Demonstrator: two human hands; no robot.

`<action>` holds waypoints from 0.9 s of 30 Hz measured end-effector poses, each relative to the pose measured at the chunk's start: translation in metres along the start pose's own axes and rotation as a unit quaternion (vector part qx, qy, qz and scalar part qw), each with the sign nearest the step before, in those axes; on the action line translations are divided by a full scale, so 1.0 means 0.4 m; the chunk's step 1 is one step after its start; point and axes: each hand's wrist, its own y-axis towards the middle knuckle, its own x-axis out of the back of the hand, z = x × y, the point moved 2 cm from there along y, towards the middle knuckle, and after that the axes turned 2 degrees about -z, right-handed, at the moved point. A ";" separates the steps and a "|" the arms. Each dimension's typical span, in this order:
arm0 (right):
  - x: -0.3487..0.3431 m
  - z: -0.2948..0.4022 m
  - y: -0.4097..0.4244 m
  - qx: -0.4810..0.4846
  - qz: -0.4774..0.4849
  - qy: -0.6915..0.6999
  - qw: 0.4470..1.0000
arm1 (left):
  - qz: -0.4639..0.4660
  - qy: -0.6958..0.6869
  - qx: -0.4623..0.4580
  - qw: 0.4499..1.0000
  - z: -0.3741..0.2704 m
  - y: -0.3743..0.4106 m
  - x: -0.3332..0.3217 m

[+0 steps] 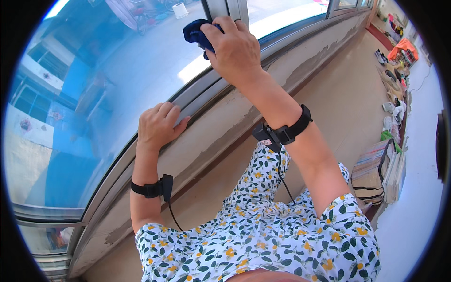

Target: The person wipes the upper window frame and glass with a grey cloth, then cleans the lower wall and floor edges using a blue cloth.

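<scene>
My right hand [234, 51] grips a bunched dark blue cloth [201, 33] and holds it against the window beside the upright metal frame post [239, 12]. Part of the cloth is hidden under my fingers. Below and to the left, my left hand [159, 123] rests on the metal window frame at the sill, thumb spread from the other fingers, with nothing seen in it. The large glass pane [116, 67] spreads over the left of the view and shows a courtyard and blue-tinted reflections. Both forearms wear black straps with small devices and cables.
Beneath the frame runs a low wall [218, 130] with peeling paint. Along the opposite white wall [419, 148] stand shoes [391, 81], an orange cloth [403, 48] and a striped bundle [370, 169] on the tan floor [338, 105].
</scene>
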 end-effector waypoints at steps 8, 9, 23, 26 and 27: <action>-0.050 -0.018 -0.190 0.068 0.194 0.065 0.976 | -0.008 0.016 -0.005 1.000 -0.020 0.015 -0.068; -0.041 -0.046 -0.195 0.042 0.156 0.095 0.982 | -0.016 0.023 -0.010 1.000 -0.015 0.014 -0.079; 0.080 -0.620 -0.790 -0.695 0.179 0.294 0.631 | 0.008 0.114 0.038 0.993 0.014 -0.159 -0.132; 0.080 -0.650 -0.934 -0.804 0.154 0.339 0.464 | -0.005 0.146 0.032 0.989 0.005 -0.158 -0.071; 0.092 -0.655 -0.978 -0.824 0.132 0.354 0.422 | -0.021 0.146 0.036 0.988 0.007 -0.162 -0.061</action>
